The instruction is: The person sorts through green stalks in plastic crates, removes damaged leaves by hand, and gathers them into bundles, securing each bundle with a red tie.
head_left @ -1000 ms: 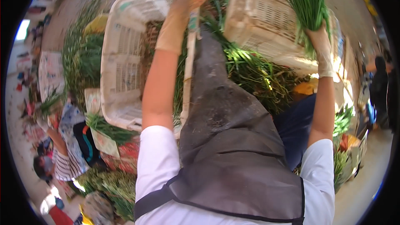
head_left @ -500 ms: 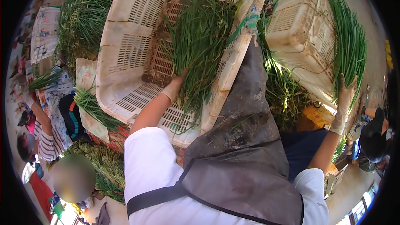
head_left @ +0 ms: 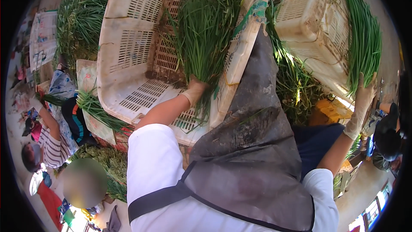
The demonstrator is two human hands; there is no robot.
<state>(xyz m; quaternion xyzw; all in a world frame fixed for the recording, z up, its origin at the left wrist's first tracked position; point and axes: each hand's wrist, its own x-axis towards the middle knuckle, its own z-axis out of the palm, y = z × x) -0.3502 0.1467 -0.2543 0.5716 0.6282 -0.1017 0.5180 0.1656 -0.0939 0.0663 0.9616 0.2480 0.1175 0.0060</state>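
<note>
The left hand in a thin pale glove (head_left: 196, 89) has moved a bit right since 0.5 seconds ago. It is wrapped around the low stems of a long, thin-leafed green bunch (head_left: 206, 30) inside a big, dirty white plastic basket with slots (head_left: 107, 96). The right hand in a pale glove (head_left: 364, 99) is at the low end of a 2nd long green bunch (head_left: 365, 38), against a dirty white plastic crate (head_left: 300, 38); its grip cannot be told. A loose hold could let leaves slip out. The basket leaves now look straighter and closer together.
</note>
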